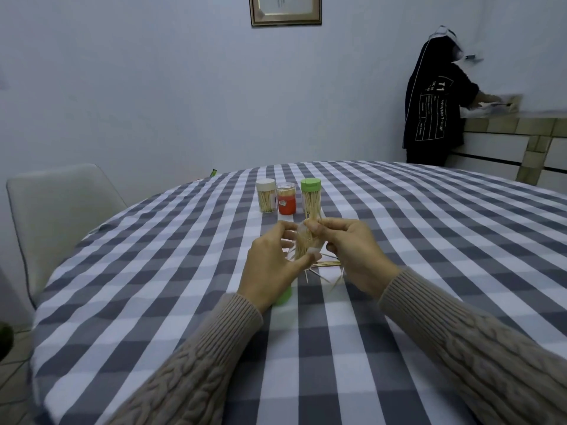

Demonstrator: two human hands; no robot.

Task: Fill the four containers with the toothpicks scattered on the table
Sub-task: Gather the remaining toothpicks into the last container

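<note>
Near the middle of a round table [429, 240] draped in a soft grey-and-white checked cloth, two hands in ribbed, cable-knit beige sleeves are meeting just above the surface. The left hand [270, 265] is curling its fingers and thumb around a clear, tube-shaped plastic container [302, 250] that is tilting slightly and already showing pale wooden sticks inside. The right hand [352, 250] is pinching a bundle of toothpicks [311, 220] at the container's mouth, the thin sticks poking up past the fingertips. Just beneath and to the right of the hands, loose toothpicks [328, 265] are lying scattered on the cloth, some pointing out at angles. A green cap [283, 297] is peeking out from under the left wrist, resting on the table.

Farther away, straight beyond the hands, three upright cylindrical containers are standing in a close row: a cream-lidded container [265, 196] on the left, an orange-red jar [286, 199] with a clear lid in the middle, and a green-lidded container [311, 197] on the right, partly hidden behind the raised bundle. A pale moulded chair [58, 210] is sitting at the table's left edge. At the far right, a person in a dark printed top [432, 111] is standing at a tiled counter [521, 130].
</note>
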